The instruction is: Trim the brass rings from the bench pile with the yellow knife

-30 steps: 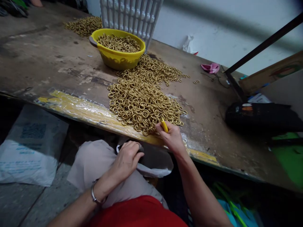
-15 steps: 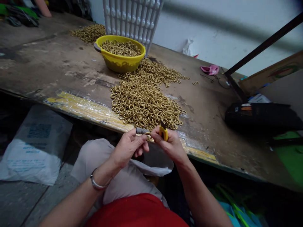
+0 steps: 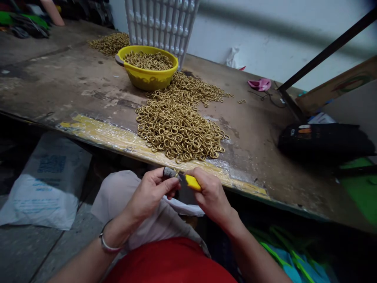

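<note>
In the head view, a brass ring (image 3: pixel 177 173) sits at the fingertips of the left hand (image 3: pixel 154 188), pinched between thumb and index finger, just off the bench's (image 3: pixel 73 84) front edge and above the lap. A grey wrap (image 3: pixel 169 171) covers that index finger. The right hand (image 3: pixel 210 192) is closed around a yellow knife (image 3: pixel 193 183), its dark blade pointing left at the ring; whether the two touch is too small to tell. The left forearm rises from lower left, a bracelet (image 3: pixel 106 241) at the wrist, back of the hand up; the right comes from lower right, wrist level, knuckles up. Beyond the hands, a pile (image 3: pixel 179 127) of rings lies near the bench's front edge, spreading back to a yellow bowl (image 3: pixel 150 78) filled with more, towards the bench's rear edge.
</note>
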Motion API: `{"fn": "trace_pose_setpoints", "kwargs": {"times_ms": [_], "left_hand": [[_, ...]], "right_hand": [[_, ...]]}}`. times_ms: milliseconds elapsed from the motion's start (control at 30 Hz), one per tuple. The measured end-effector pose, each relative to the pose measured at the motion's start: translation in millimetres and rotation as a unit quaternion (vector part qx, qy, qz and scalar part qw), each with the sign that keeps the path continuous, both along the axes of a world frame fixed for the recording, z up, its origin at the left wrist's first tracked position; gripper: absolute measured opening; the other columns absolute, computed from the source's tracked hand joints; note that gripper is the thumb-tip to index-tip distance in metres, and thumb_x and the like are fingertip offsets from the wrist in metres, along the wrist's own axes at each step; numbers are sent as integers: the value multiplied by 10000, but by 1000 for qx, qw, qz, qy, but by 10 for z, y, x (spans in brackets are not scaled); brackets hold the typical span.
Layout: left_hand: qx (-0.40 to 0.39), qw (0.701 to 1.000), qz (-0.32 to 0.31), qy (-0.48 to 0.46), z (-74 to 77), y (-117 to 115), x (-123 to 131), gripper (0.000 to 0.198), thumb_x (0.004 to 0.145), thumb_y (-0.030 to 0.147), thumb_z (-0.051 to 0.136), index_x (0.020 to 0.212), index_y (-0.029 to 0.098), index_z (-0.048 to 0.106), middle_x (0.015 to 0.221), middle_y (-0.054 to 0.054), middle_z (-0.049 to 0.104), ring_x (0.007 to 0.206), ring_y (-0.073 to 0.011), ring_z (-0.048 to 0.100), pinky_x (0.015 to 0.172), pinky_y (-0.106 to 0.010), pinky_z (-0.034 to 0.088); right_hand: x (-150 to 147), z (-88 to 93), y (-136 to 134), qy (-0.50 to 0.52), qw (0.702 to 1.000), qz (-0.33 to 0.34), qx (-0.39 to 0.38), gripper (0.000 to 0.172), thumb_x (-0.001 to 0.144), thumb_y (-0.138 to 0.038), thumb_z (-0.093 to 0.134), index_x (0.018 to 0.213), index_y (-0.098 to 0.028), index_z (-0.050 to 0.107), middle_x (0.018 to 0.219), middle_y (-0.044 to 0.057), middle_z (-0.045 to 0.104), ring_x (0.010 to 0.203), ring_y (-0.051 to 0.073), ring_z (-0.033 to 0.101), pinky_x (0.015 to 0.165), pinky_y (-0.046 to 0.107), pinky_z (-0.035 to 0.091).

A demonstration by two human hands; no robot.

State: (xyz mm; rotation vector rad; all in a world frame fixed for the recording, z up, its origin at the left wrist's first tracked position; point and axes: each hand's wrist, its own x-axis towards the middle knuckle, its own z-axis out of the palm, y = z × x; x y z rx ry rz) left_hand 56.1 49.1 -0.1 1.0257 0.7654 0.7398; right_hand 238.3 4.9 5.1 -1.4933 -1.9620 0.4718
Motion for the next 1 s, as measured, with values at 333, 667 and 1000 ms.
{"fn": "trace_pose_setpoints", "kwargs": {"times_ms": [333, 667, 1000], "left_hand": [[132, 987, -19, 86, 135, -8, -42, 126, 849, 190, 589, 728, 156, 585, 631, 37, 507, 588, -90, 415, 538, -198, 347], [136, 986, -95, 33, 225, -132, -218, 213, 898, 325, 565, 763, 160, 570, 692, 14, 482, 646, -113, 423, 601, -233, 360], [91, 994, -31, 58, 67, -116, -227, 198, 856, 334, 642, 812, 146, 598, 725, -29, 633, 669, -145, 589, 639, -264, 469]], "right_hand": [[-26, 22, 5, -162, 985, -15, -64, 287, 745, -6, 493, 943, -182, 605, 812, 48, 667, 693, 171, 587, 621, 256, 365], [87, -16, 209, 291, 925, -32, -241, 304, 884, -445, 543, 791, -165, 615, 648, -15, 522, 507, 87, 417, 482, 221, 310], [-197, -66, 127, 572, 725, 23, -383, 299, 728, -385, 768, 805, -166, 579, 505, -67, 481, 386, 43, 348, 376, 168, 277]]}}
